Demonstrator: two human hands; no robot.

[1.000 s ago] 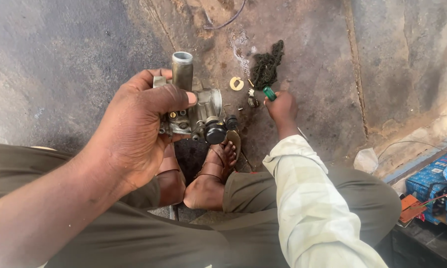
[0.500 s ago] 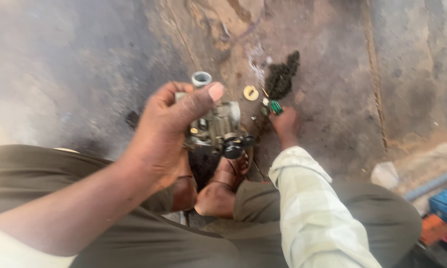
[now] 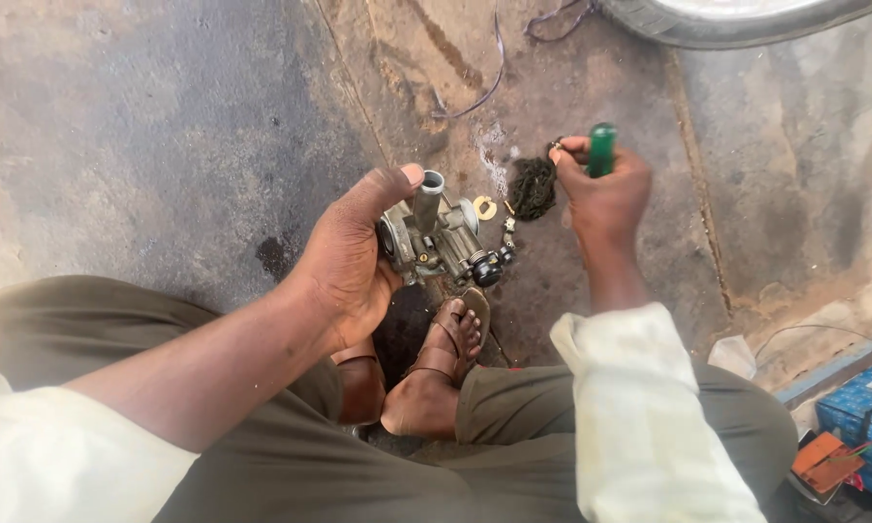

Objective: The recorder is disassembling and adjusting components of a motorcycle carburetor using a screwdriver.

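Carburetor (image 3: 436,237) sits clasped in the left hand (image 3: 349,261), tube end pointing up. Right hand (image 3: 600,194), just to its right, clenches a green-handled screwdriver (image 3: 602,147).

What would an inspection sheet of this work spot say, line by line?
Surface: stained concrete floor, cracked.
Job's things: metal carburettor in the left hand; green-handled tool in the right hand.
Clutter: brass ring, dark greasy clump, white scrap.
Hands: both closed on their things, above the floor.
Cables: thin wire on the floor near the top.
Surroundings: tyre at top, blue box and orange item at right; sandalled foot below.
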